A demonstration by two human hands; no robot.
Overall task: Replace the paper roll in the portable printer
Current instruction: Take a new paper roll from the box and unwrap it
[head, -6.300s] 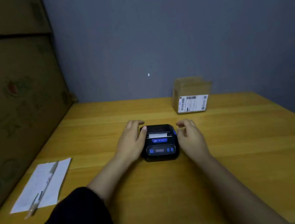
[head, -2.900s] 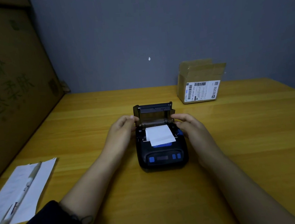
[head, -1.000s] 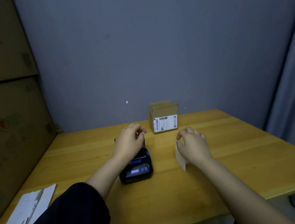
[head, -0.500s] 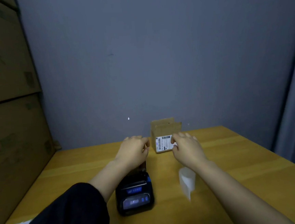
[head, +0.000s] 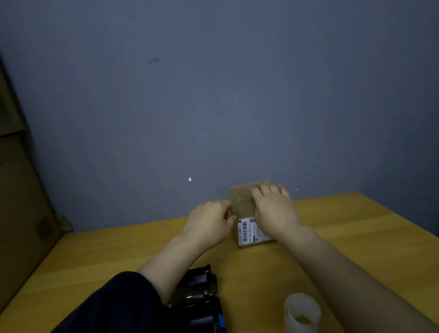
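Both hands reach to one small cardboard box (head: 246, 211) at the back of the worktop (head: 365, 238): the left hand (head: 210, 224) pinches its left edge with curled fingers, and the right hand (head: 275, 210) lies spread over its top and front, gripping it. The yellow wooden worktop meets a grey-blue wall (head: 219, 86), with large cartons (head: 5, 185) stacked at left. One printer (head: 199, 309), lid up, sits near; one paper roll (head: 301, 315) stands right of it

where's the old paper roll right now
In the head view the old paper roll stands on the wooden table near the bottom edge, right of the open printer, beside the right forearm.
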